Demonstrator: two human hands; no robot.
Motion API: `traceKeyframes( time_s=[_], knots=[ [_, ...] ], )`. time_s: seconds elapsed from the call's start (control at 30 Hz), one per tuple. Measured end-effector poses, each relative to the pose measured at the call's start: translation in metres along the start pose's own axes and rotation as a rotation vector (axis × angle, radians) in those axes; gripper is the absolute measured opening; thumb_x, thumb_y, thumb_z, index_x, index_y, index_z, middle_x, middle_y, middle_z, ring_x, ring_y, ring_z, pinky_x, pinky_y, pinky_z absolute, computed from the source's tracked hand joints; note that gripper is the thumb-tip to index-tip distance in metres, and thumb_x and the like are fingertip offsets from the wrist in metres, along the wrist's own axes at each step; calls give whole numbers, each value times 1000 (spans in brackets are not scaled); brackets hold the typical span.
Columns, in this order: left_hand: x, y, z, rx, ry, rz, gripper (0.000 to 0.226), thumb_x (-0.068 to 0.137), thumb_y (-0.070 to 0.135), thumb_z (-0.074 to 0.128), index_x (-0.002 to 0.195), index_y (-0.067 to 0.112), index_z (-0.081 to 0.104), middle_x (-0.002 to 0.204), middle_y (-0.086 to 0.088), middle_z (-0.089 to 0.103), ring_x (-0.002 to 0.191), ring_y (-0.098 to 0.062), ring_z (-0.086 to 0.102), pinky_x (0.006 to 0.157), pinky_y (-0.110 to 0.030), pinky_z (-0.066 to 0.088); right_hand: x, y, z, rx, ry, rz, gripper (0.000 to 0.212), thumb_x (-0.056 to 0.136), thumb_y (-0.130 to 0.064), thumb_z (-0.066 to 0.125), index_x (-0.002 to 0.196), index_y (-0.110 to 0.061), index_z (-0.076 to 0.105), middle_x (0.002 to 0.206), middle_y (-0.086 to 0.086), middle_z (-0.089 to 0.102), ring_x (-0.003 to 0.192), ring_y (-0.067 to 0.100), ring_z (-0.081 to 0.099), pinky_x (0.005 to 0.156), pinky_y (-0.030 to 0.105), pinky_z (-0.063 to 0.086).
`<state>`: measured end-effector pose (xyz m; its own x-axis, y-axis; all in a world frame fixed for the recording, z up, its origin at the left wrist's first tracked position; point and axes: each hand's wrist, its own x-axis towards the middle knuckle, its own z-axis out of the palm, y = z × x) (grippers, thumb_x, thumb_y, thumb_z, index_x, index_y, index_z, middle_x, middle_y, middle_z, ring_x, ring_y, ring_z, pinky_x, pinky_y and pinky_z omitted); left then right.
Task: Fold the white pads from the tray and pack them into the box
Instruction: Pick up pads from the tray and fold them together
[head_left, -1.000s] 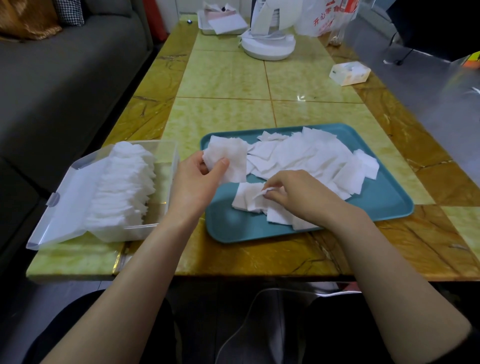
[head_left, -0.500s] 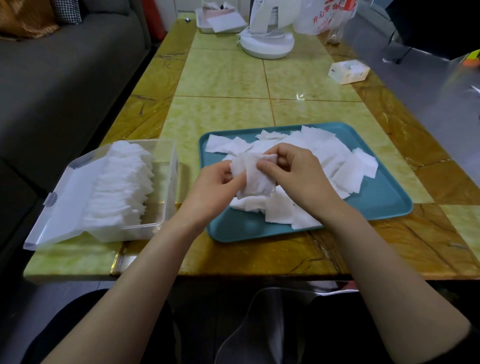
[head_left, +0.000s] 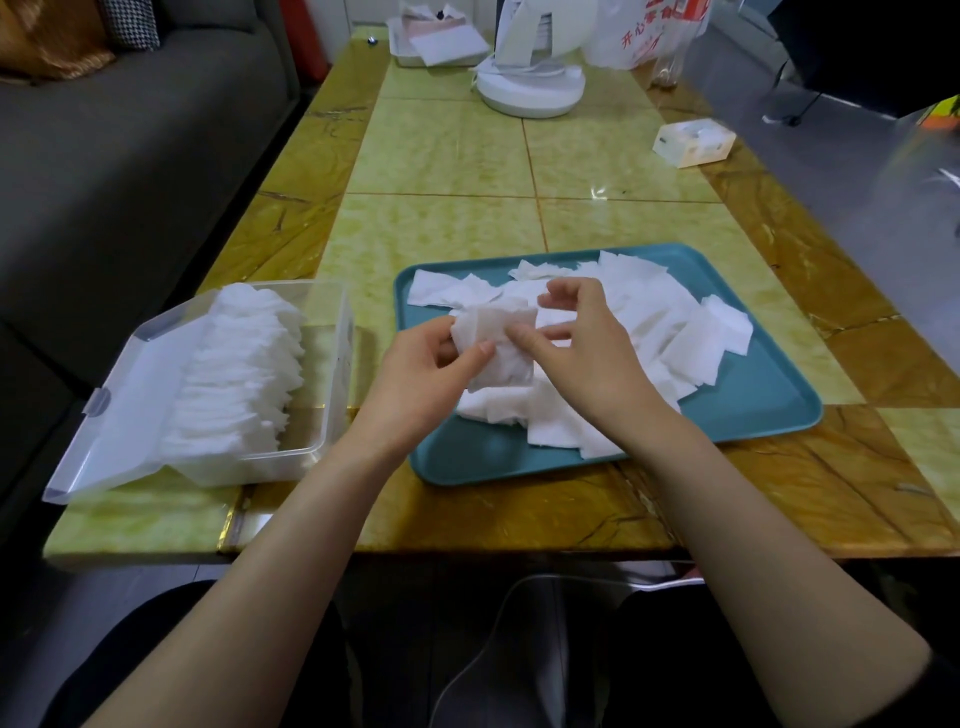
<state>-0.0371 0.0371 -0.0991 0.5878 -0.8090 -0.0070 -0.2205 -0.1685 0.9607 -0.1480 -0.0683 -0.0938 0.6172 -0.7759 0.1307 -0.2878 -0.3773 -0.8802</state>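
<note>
Far off, a white bag (head_left: 644, 36) bears red characters starting 开心. Above the near left part of the teal tray (head_left: 753, 410), the left hand (head_left: 421, 374) and right hand (head_left: 587, 353) pinch one white pad (head_left: 498, 348) between thumbs and curled fingers. At the left sits the clear box (head_left: 311, 415) of folded pads (head_left: 234, 374).

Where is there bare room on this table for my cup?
Barest: yellow table tiles between the teal tray and the white round base, left of the small white box. A narrow strip separates tray and clear box. Crowded: the tray, heaped with loose pads, left hand and right hand holding a pad above it.
</note>
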Motion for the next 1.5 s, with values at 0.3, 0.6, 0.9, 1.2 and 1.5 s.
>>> traceKeyframes(
  time_s=[0.3,0.6,0.9,1.2,1.5],
  knots=[
    [1,-2,-2,111,15,46,12,91,19,61,91,9,68,90,-22,69,76,-27,61,73,-48,49,0,-3,0,-61,23,-185,7,91,-21,59,95,-18,64,83,-9,66,79,1,62,69,10,45],
    [7,-2,-17,122,209,11,8,89,19,62,93,14,67,89,-12,70,81,-22,63,76,-42,51,-8,14,1,-824,-464,-144,55,79,-42,68,126,-23,48,124,-1,47,115,19,42,78,31,36],
    [7,-3,-18,113,227,-15,5,89,18,62,92,16,66,90,-12,70,82,-22,63,80,-46,51,-7,11,7,-799,-298,-179,16,92,-26,50,105,-20,57,112,2,57,106,22,51,74,31,36],
    [7,-2,-19,119,261,-33,12,90,23,60,94,14,66,90,-10,70,88,-26,66,82,-47,51,0,-8,-1,86,-40,27,6,96,-19,48,92,-15,50,77,12,61,79,21,62,78,29,52],
    [7,-3,-17,139,223,-42,40,75,39,54,88,2,65,84,-16,69,69,-16,56,68,-45,49,-2,-18,-5,394,-249,95,20,98,-12,46,111,-3,57,83,9,62,69,10,58,66,19,50]
  ],
)
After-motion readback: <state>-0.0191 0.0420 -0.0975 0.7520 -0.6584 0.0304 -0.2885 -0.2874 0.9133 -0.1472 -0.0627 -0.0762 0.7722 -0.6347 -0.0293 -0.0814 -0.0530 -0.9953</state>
